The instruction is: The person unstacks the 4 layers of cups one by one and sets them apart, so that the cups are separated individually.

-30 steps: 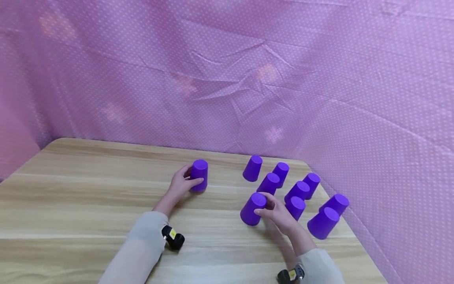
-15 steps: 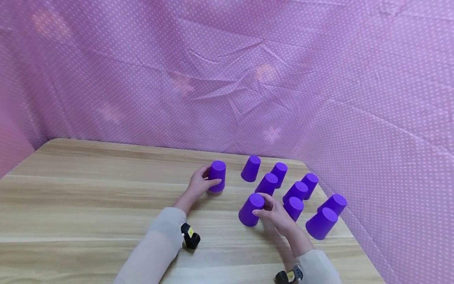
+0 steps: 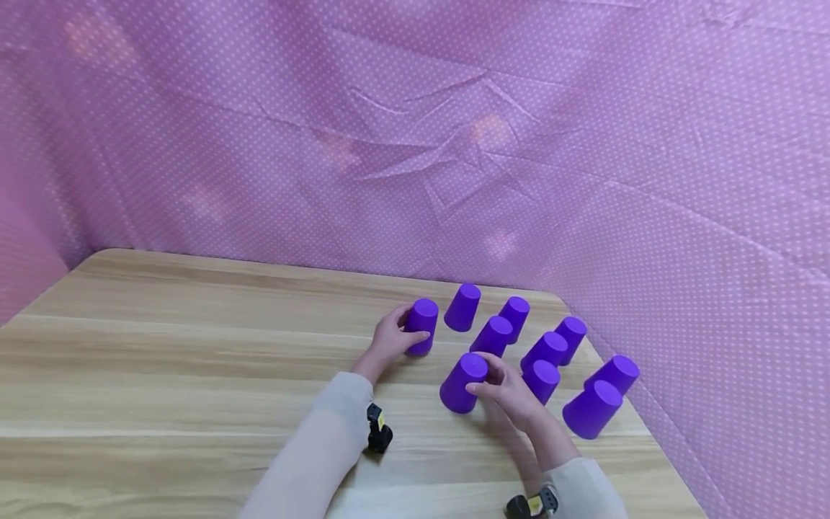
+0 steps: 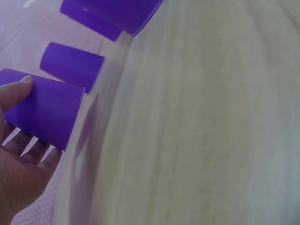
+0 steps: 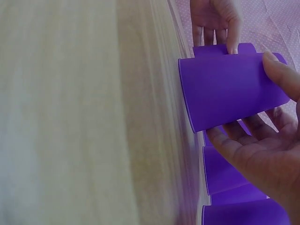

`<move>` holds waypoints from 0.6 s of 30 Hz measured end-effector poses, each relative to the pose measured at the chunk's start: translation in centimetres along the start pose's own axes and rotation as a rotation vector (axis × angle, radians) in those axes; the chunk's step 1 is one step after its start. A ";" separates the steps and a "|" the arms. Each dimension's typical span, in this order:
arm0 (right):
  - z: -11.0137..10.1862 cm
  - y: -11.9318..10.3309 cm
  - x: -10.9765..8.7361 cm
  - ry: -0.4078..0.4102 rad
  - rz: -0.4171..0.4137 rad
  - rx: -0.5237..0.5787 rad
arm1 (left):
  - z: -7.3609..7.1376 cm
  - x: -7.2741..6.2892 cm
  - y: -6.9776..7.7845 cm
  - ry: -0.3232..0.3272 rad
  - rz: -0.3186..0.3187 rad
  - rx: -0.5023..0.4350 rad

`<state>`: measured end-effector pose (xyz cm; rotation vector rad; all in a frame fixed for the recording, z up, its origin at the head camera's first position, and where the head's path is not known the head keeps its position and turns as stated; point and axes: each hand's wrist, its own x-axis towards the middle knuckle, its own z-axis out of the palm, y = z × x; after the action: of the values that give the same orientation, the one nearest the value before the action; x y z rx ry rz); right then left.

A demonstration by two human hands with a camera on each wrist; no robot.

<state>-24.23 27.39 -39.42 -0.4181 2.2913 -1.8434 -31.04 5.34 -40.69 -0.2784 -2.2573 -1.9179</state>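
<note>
A: What is the person wearing?

B: Long sleeves in a pale, greyish-beige cloth. The left sleeve (image 3: 311, 461) looks soft and a little loose, and it ends just short of the bare left hand (image 3: 389, 339).

A: And the other arm?

B: The right sleeve (image 3: 583, 490) is the same cloth; its cuff stops at the wrist, behind the bare right hand (image 3: 509, 393).

A: Anything strapped on?

B: Yes. A small black device (image 3: 378, 430) with a yellow mark sits at the left wrist. A similar black unit (image 3: 532, 503), also with a yellow label, sits at the right wrist.
</note>
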 end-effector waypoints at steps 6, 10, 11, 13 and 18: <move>-0.1 0.0 0.0 -0.010 -0.019 0.008 | 1.2 -0.4 0.1 -0.008 -0.010 -0.016; 0.0 -0.1 0.1 -0.009 -0.007 0.004 | 1.8 -0.8 0.2 0.002 -0.030 0.023; 0.0 -0.1 0.1 -0.008 -0.003 0.004 | 2.0 -0.9 0.2 0.003 -0.032 0.036; 0.0 -0.2 0.0 -0.004 0.003 0.004 | 2.4 -0.9 0.1 0.005 -0.037 0.056; 0.0 -0.3 -0.1 -0.005 0.007 0.010 | 3.2 -1.1 0.1 0.017 -0.023 0.082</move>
<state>-24.13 27.32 -39.15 -0.4124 2.2767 -1.8475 -29.96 8.46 -41.40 -0.2250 -2.3312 -1.8263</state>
